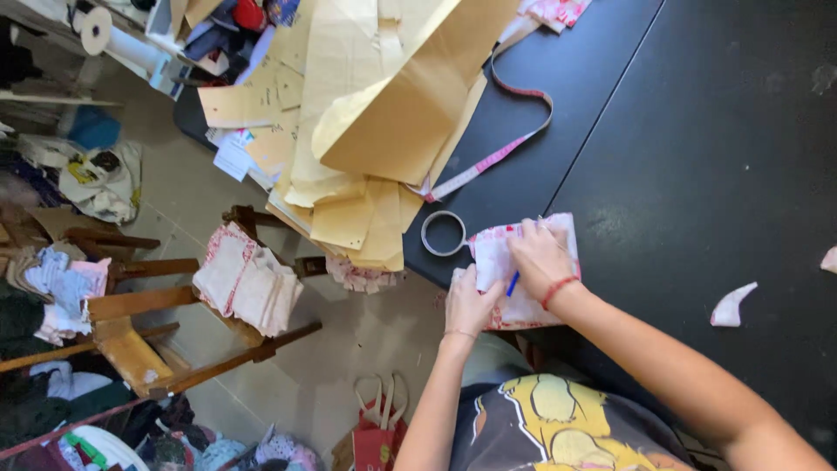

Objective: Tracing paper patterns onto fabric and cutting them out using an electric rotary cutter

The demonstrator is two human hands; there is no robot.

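A small piece of white cloth with pink print [501, 253] lies at the near edge of a black table [697, 157]. My left hand [469, 301] presses on its lower left corner, fingers flat on the cloth. My right hand [539, 255] lies on top of the cloth and grips a blue pen [513, 283] whose tip points down at the fabric. A red cord bracelet circles my right wrist.
A roll of clear tape [443, 233] lies just left of the cloth. Tan paper pattern sheets [375, 122] pile up at the table's far left, beside a pink measuring tape [506, 131]. A cloth scrap [731, 303] lies to the right. A wooden chair with folded fabric [248, 281] stands on the floor.
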